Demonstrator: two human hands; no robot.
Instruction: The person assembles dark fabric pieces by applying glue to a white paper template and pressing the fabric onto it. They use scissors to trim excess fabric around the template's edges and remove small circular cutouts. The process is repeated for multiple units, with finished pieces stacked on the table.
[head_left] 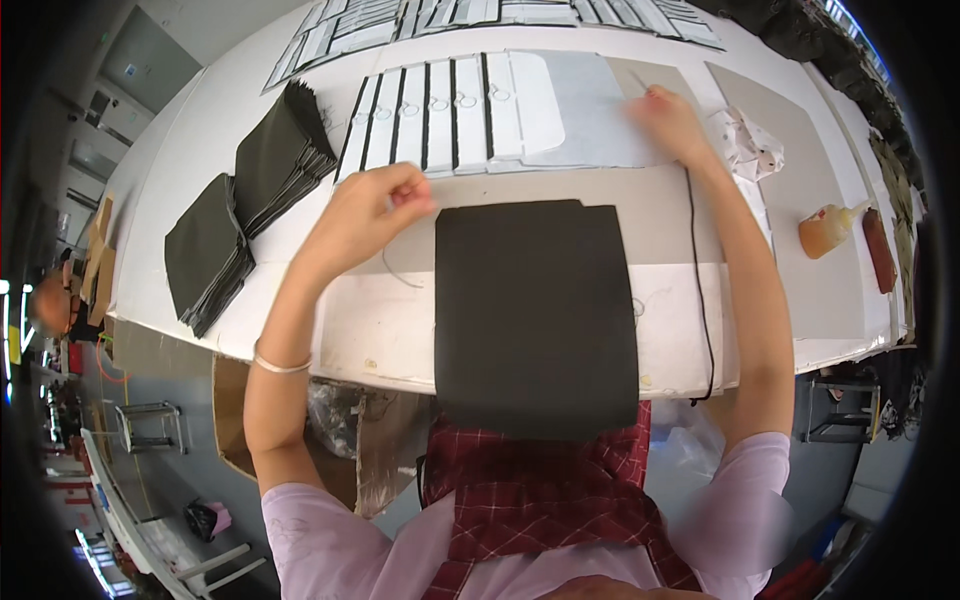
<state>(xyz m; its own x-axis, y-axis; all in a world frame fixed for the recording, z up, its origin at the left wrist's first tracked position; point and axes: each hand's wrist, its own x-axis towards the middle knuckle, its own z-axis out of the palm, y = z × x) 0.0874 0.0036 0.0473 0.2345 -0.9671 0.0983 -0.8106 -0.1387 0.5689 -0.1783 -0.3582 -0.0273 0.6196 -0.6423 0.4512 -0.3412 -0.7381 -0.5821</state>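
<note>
A large black sheet (pixel 533 310) lies on the white table (pixel 380 320) in front of me and hangs over its near edge onto my lap. My left hand (pixel 372 205) hovers with curled fingers just left of the sheet's top corner; whether it pinches something small I cannot tell. My right hand (pixel 668 118) reaches far across the table and rests on a pale grey sheet (pixel 600 110), fingers closed on a thin brush or stick. A row of white cards with black edges (pixel 445 110) lies fanned out beyond the black sheet.
Two stacks of dark sheets (pixel 245 200) sit at the left of the table. A crumpled cloth (pixel 750 145), an amber glue bottle (pixel 828 228) and a brown tool (pixel 880 250) lie at the right. A black cord (pixel 700 290) runs down to the table edge. More cards (pixel 480 20) lie at the far side.
</note>
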